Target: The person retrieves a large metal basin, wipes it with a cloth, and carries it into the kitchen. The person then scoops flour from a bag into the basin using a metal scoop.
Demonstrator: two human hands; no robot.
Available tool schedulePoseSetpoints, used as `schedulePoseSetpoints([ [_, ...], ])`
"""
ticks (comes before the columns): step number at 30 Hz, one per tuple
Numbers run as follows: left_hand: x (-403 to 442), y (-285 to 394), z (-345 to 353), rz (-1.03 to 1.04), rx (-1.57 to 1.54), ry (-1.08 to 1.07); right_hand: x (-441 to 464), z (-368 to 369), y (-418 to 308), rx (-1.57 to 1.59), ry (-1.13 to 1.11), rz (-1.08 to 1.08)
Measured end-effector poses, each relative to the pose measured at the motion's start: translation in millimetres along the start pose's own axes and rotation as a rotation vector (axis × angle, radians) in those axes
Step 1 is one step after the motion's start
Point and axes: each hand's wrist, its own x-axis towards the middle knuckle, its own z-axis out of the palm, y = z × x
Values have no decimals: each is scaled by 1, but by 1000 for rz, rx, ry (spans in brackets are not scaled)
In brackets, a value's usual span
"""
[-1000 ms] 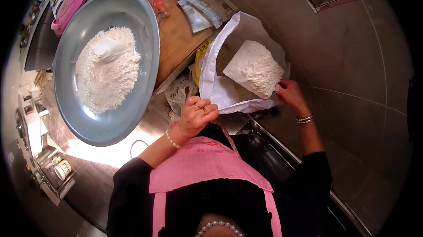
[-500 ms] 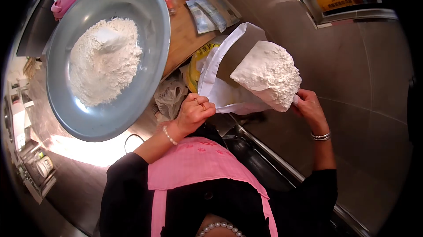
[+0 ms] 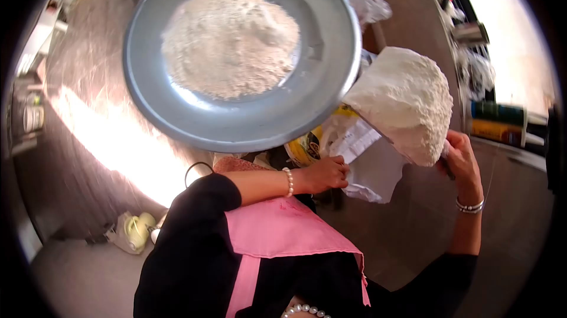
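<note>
My right hand (image 3: pixel 464 161) is closed round the handle of a flour scoop (image 3: pixel 447 153), which carries a tall heap of white flour (image 3: pixel 410 102). The heap hides most of the scoop. Its left side is beside the rim of a large grey bowl (image 3: pixel 331 52), above the open white flour bag (image 3: pixel 381 170). My left hand (image 3: pixel 325 175) grips the bag's edge with curled fingers. Inside the bowl lies a broad mound of flour (image 3: pixel 230 46), uneven on top.
A yellow package (image 3: pixel 307 148) sits behind the bag, under the bowl's near rim. Clear plastic bags (image 3: pixel 367 6) lie right of the bowl. Along the far right, a shelf holds green and orange boxes (image 3: pixel 497 123). A pale yellow object in a bag (image 3: pixel 137 230) is at lower left.
The view has turned, with the bowl now nearer the middle. The heaped scoop has come closer to the bowl's right rim, above the bag. Both hands keep their grips.
</note>
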Motion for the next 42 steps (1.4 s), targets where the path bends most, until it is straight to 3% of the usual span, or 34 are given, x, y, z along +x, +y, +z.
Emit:
schedulePoseSetpoints([
  [5, 7, 1, -2, 7, 73, 16, 75, 38, -77, -163, -251, -272],
  [9, 9, 2, -12, -17, 66, 60, 151, 90, -118, -475, -308, -228],
  [18, 11, 0, -10, -21, 121, -9, 211, 182, -215, -1104, -159, -394],
  [21, 8, 0, -8, -30, 172, -29, 195, 190, -236, -1287, -125, -552],
  [25, 7, 2, -10, -49, 169, 10, 166, 181, -244, -1389, 100, -870],
  [26, 8, 4, -11, -61, 173, 21, 159, 176, -254, -1418, 55, -726],
  [29, 10, 3, -4, -37, 168, 27, 167, 161, -246, -1496, 206, -991],
  [30, 10, 3, -4, -29, 171, 27, 144, 160, -262, -1504, 143, -748],
  [34, 11, 2, -2, -27, 205, 28, 115, 143, -262, -1587, 250, -862],
  [37, 13, 2, -3, -26, 208, 23, 108, 125, -243, -1438, 399, -1163],
  [42, 16, 5, -7, -9, 172, -12, 107, 123, -212, -1319, 443, -1280],
])
